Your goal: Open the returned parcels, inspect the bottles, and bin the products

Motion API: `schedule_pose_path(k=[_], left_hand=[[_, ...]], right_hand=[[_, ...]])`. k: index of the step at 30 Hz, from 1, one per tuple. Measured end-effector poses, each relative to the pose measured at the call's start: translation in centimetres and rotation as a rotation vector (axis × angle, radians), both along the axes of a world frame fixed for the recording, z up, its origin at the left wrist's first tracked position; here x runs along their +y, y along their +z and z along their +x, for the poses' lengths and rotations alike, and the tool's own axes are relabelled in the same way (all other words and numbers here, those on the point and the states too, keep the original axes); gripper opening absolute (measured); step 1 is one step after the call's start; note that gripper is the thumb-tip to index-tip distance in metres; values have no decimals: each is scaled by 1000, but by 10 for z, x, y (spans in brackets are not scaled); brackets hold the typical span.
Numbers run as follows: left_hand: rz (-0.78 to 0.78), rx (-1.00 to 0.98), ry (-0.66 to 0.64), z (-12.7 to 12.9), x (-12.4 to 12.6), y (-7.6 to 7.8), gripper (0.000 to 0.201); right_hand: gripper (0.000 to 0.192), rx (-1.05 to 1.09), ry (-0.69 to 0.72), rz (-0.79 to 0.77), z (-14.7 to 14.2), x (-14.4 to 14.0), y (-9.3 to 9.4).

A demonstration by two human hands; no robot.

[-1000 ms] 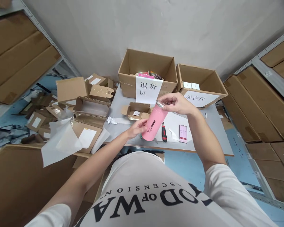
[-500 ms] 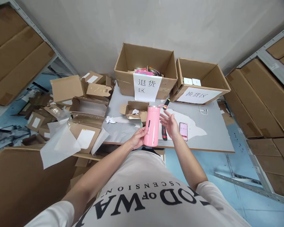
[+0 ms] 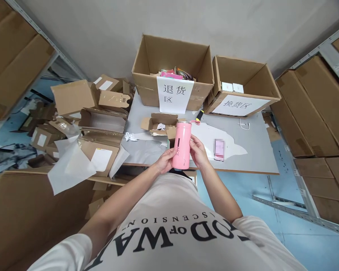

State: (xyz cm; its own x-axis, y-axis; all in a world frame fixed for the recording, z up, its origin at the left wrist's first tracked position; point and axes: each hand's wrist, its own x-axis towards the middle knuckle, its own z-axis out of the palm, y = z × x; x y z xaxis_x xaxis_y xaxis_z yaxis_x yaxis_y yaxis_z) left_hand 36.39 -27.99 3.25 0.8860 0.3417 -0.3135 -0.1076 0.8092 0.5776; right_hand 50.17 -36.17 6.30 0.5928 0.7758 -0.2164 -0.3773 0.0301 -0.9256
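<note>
— What's the room like?

— Plain grey wall, metal shelving with brown cartons on both sides, and a grey table (image 3: 257, 150) in the middle, its top smooth and flat.

— And on it?

— Two open corrugated boxes at the back. The big box (image 3: 147, 84) carries a white paper sign; the second box (image 3: 267, 90) to its right has another. A heap of flattened cardboard (image 3: 101, 128) and white sheets spills off the left edge. A phone (image 3: 219, 148) lies flat near the front.

— The hands?

— Both arms reach forward, elbows bent. The left hand (image 3: 165, 161) and right hand (image 3: 198, 153) are wrapped around a pink flask (image 3: 181, 146) — a smooth matte cylinder, upright, held over the table's front edge.

— How firm?

— Fingers curled closed on its lower half from either side, thumbs forward.
</note>
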Motion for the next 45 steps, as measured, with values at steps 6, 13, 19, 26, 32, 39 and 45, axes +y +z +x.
schedule_pose_path(k=[6, 13, 19, 26, 32, 39, 45], left_hand=[[344, 113, 157, 4, -2, 4, 61], [694, 295, 301, 1, -12, 2, 78], [142, 69, 87, -4, -8, -1, 65], [-269, -83, -282, -14, -9, -9, 64], [-304, 34, -236, -17, -9, -11, 58], [-207, 59, -157, -16, -12, -12, 50], [112, 77, 8, -13, -12, -8, 57]], right_hand=[[72, -292, -122, -42, -5, 3, 7], [65, -302, -210, -73, -11, 12, 1], [46, -29, -162, 95, -6, 12, 4], [37, 164, -126, 174, -10, 8, 11], [37, 184, -86, 157, -8, 3, 5], [47, 80, -56, 110, -9, 3, 5], [61, -156, -112, 102, -6, 2, 5]])
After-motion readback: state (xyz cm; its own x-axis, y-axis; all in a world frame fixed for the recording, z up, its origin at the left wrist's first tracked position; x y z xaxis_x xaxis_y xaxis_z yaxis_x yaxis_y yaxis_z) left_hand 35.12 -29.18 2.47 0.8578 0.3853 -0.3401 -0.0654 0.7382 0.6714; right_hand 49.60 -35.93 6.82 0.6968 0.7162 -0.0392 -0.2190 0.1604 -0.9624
